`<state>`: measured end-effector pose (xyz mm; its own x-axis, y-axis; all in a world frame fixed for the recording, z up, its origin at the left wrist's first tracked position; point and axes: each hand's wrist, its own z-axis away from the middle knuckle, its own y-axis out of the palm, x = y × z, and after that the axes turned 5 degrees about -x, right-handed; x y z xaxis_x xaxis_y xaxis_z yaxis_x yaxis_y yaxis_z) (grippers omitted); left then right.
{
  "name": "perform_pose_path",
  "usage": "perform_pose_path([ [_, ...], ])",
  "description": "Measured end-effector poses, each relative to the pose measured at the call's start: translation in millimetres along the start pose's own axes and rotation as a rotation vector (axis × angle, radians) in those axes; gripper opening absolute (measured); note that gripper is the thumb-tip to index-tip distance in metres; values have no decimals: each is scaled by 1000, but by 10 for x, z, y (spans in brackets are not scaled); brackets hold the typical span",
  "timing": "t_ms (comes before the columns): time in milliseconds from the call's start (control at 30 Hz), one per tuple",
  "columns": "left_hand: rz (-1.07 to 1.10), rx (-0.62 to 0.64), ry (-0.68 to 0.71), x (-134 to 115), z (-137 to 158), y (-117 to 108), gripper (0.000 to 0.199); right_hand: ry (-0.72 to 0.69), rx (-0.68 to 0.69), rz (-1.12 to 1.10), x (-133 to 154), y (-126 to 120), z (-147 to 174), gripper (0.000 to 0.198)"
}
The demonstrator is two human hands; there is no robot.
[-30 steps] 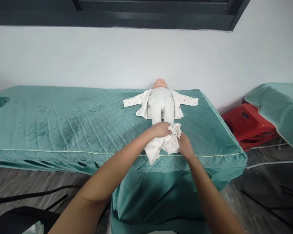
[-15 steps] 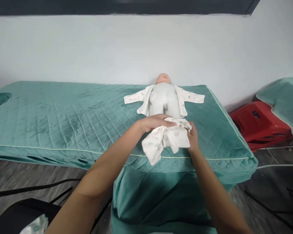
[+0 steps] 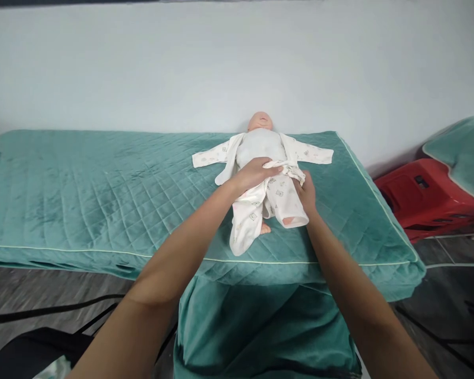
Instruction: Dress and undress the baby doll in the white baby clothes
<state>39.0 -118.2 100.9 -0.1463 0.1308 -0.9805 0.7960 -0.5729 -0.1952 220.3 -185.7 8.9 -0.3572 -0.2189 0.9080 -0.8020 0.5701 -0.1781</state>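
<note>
A baby doll (image 3: pixel 260 146) lies on its back on the green quilted bed cover (image 3: pixel 102 195), head toward the wall. Its printed white shirt (image 3: pixel 226 153) is spread open at the front, sleeves stretched out to both sides. My left hand (image 3: pixel 256 173) grips the bunched waist of small printed white pants (image 3: pixel 281 193) at the doll's hips. On the other side, my right hand (image 3: pixel 307 193) is closed on the same waistband. The pants cover the doll's legs; a bare foot (image 3: pixel 265 228) shows between the trouser legs, and some skin shows in the right cuff.
The bed's front edge, with pale piping, runs just below the doll's feet. A white wall (image 3: pixel 142 68) stands behind. To the right are a red plastic stool (image 3: pixel 430 195) and another green cover (image 3: pixel 464 152). A black seat (image 3: pixel 35 350) is at lower left.
Both hands have moved up toward the doll's hips with the pants, which now lie over its legs instead of bunched below them. The view has tilted down slightly.
</note>
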Motion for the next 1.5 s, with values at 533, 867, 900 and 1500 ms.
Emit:
perform_pose_path([
  [533,292,-135,70,404,153,-287,34,-262,196,177,346,32,87,30],
  [867,467,-119,70,536,167,-298,46,68,765,-70,758,411,-577,39],
  [900,429,-78,55,526,169,-325,49,132,722,-178,688,418,-582,39],
  [1500,423,-242,51,679,67,-326,48,190,780,-328,549,394,-420,36],
])
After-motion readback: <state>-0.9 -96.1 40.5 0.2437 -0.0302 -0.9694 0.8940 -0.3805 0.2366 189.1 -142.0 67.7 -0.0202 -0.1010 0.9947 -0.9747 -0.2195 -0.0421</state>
